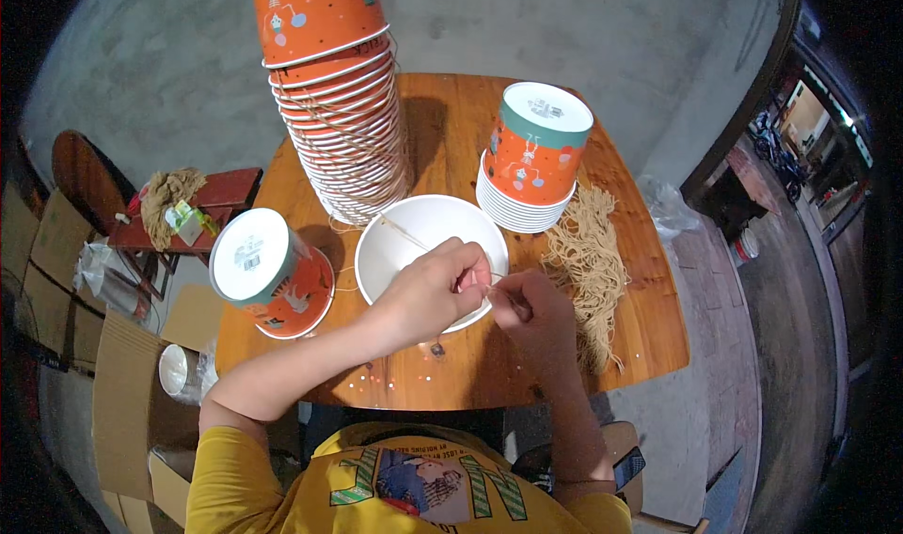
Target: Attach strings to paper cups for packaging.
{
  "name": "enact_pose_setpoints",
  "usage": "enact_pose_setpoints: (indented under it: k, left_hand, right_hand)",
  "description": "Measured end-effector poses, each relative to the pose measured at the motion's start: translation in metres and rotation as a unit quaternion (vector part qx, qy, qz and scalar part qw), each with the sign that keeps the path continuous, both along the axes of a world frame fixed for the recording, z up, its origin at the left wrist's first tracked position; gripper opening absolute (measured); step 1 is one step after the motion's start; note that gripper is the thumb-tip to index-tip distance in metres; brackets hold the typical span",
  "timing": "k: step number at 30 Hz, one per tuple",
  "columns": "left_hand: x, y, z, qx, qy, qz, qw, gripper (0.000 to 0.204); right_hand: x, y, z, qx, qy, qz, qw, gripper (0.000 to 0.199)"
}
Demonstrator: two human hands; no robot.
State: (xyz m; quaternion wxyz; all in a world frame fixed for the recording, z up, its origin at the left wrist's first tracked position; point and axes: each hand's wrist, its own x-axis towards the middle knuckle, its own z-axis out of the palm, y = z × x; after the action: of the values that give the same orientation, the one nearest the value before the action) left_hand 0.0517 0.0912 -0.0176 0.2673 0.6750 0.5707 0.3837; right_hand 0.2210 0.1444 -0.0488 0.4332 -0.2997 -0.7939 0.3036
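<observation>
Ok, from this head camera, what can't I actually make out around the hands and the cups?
- Head view: how the string is fixed to the open white cup; the left hand covers that part of the rim.
- What the right hand pinches: too small, its fingers curl over it.
- The top of the tall cup stack: cut off by the upper edge.
- Inside the cup lying on its side: only its base faces the camera.

Glossy paper bowl (414, 238); rough twine bundle (588, 261); varnished wood table (649, 337).
</observation>
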Motion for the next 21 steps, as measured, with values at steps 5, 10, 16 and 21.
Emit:
enact_pose_setpoints:
  k: [5,10,16,21]
  left_hand:
    - [0.007,-0.005,0.012,-0.034,-0.034,0.001,0.999,0.006]
    - [0.012,-0.01,0.006,0.022,-0.042,0.009,0.999,0.008]
    - [0.017,-0.013,0.005,0.11,0.016,0.036,0.993,0.008]
    - [0.015,-0.012,0.004,0.084,-0.012,0.022,0.996,0.007]
  right_hand:
    - [0.004,-0.005,0.007,0.019,-0.038,-0.011,0.999,0.012]
    - [0.008,-0.013,0.008,-0.009,-0.061,-0.024,0.998,0.012]
    - [0.008,-0.015,0.0,0.059,-0.039,-0.037,0.997,0.011]
    - [0.008,-0.014,-0.003,0.13,-0.04,-0.037,0.99,0.011]
